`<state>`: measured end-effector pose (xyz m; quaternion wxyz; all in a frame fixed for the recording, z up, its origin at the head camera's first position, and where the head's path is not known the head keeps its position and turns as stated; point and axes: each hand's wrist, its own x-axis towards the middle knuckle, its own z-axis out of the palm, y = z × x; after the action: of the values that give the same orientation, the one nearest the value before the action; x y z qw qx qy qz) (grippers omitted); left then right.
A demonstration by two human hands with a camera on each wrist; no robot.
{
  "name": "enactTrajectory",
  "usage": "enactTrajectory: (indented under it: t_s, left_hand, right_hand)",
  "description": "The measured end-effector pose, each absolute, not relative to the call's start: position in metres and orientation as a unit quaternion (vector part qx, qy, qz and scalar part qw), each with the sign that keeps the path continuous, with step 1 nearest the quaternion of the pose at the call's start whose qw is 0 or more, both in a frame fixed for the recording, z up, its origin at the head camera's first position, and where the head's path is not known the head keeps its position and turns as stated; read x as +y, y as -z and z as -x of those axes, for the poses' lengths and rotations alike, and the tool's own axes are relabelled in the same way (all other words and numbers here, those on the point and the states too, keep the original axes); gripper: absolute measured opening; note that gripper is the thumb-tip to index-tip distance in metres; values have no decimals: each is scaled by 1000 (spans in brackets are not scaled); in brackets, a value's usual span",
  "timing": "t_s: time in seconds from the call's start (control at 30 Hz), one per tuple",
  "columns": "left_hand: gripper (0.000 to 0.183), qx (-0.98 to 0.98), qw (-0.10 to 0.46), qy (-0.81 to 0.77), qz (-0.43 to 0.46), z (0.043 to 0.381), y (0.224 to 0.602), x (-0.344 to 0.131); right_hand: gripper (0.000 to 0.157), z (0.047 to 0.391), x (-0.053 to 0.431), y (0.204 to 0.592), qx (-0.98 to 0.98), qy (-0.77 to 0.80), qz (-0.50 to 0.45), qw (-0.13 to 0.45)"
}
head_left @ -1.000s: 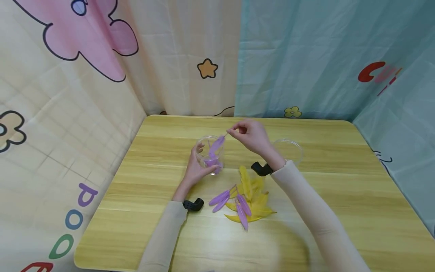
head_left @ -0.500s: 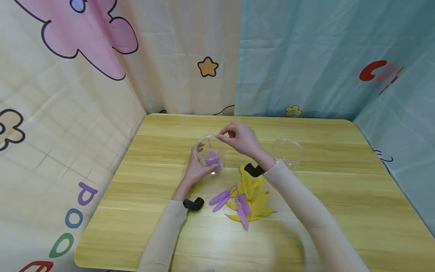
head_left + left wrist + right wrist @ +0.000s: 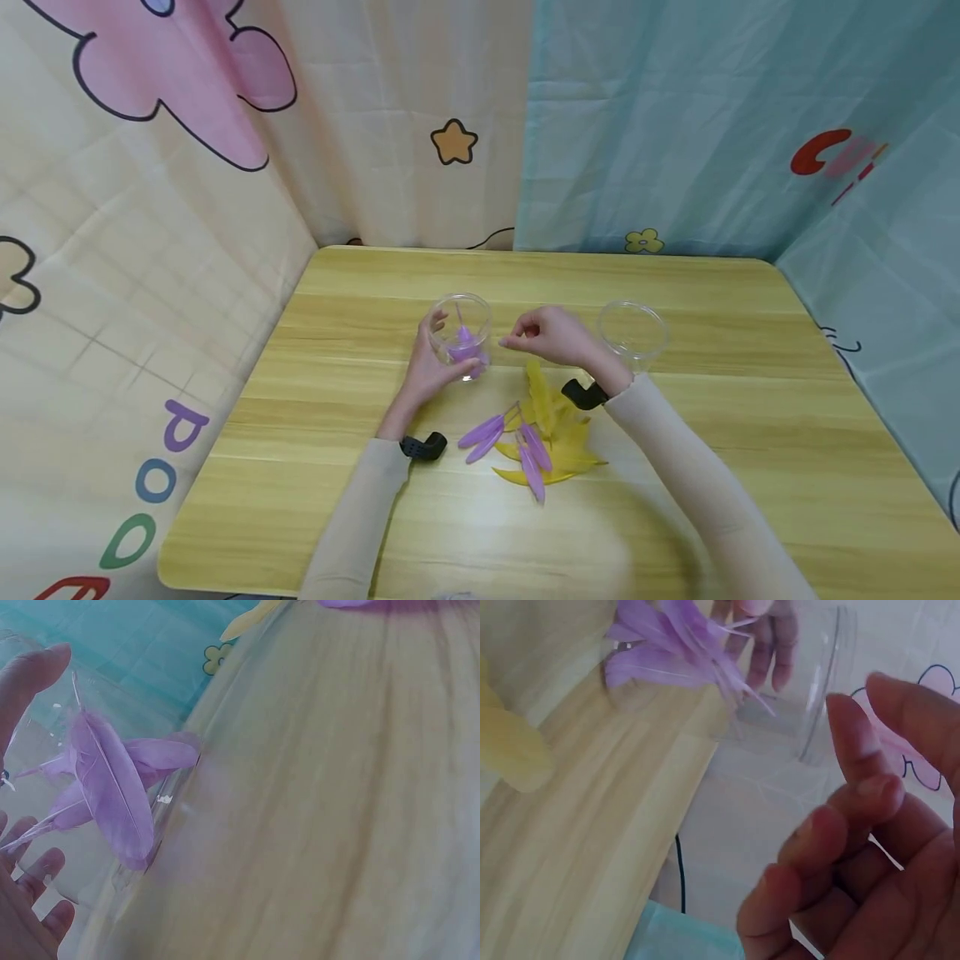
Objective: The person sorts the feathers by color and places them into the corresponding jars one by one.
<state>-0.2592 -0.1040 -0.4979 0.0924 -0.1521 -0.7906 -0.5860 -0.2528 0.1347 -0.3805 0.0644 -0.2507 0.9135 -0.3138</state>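
Note:
My left hand [image 3: 431, 367] grips the side of a clear plastic cup [image 3: 487, 332] standing on the table, thumb on the near side and fingers behind. Several purple feathers [image 3: 112, 787] stand inside it, quills pointing up towards the rim. Just right of the cup, my right hand [image 3: 553, 336] hovers over the table. In the right wrist view its thumb and index fingertips are slightly apart with nothing between them, and the other fingers bend loosely. Nearer to me lie several loose purple feathers [image 3: 533, 472], partly on top of yellow feathers [image 3: 558, 454].
A second clear cup [image 3: 632, 357] stands behind the right wrist, at the right. The wooden table [image 3: 300, 467] reaches back to printed curtains [image 3: 637, 125], which also hang along both sides.
A purple feather pinched in my right hand went down into the cup and was let go. The right hand then drew back to the right and lower. My left hand stays on the cup.

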Motion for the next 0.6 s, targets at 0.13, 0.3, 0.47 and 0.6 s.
enactTrajectory:
  t_s: [0.13,0.3,0.47,0.6]
  left_hand:
    - [109,-788,97,588,155,260,498,-104]
    - [110,-787,97,589,154,261,498,-104]
    - [108,-785,95,591,158,261,499,-104]
    - [107,-784,93,593,158,261,499,-104]
  right_hand:
    - [18,246,139,398,900,277,299,156]
    - [8,239,138,415,857,279,345,261]
    - [7,235,136,427,836,284,357,305]
    - [5,232,136,434,834,282,359,310]
